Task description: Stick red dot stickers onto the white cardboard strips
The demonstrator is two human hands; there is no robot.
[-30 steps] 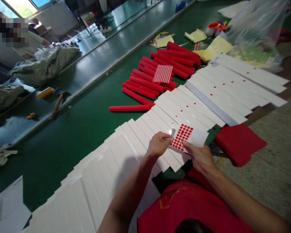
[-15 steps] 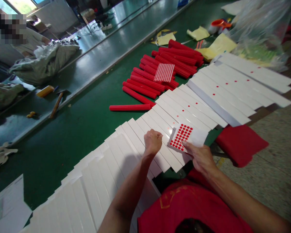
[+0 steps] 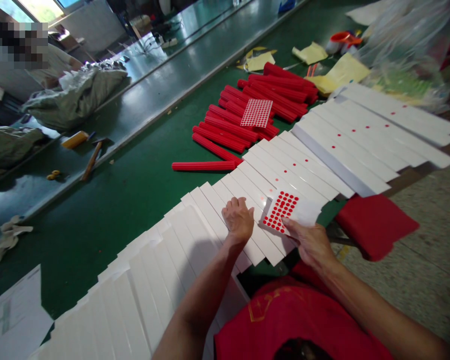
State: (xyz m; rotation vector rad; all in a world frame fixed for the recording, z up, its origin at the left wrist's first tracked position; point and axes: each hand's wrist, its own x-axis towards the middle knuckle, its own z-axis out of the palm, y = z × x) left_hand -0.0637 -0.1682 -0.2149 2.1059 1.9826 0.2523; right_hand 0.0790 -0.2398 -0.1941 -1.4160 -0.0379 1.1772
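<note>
A sheet of round red stickers [image 3: 281, 212] on white backing is pinched in my right hand [image 3: 315, 245], with the thumb lying on its lower edge. My left hand [image 3: 239, 218] rests on the row of long white boxes [image 3: 213, 200], just left of the sheet. Its fingers lie on the box surface and the thumb stands apart; nothing shows in its grip. Single red dots [image 3: 285, 171] are on several boxes farther right along the row. Those nearest the sheet look pale from glare.
Beyond the boxes lies a pile of red ribbed tubes [image 3: 225, 131] with another sticker sheet [image 3: 257, 113] on top. Yellow paper [image 3: 339, 75] and a clear plastic bag [image 3: 408, 55] sit at back right. A red stool [image 3: 377, 227] stands at right. Another person is at far left.
My left hand has gone from a closed pinch to fingers spread and lowered on the box. My right hand keeps the sticker sheet in about the same place. The view shifted slightly.
</note>
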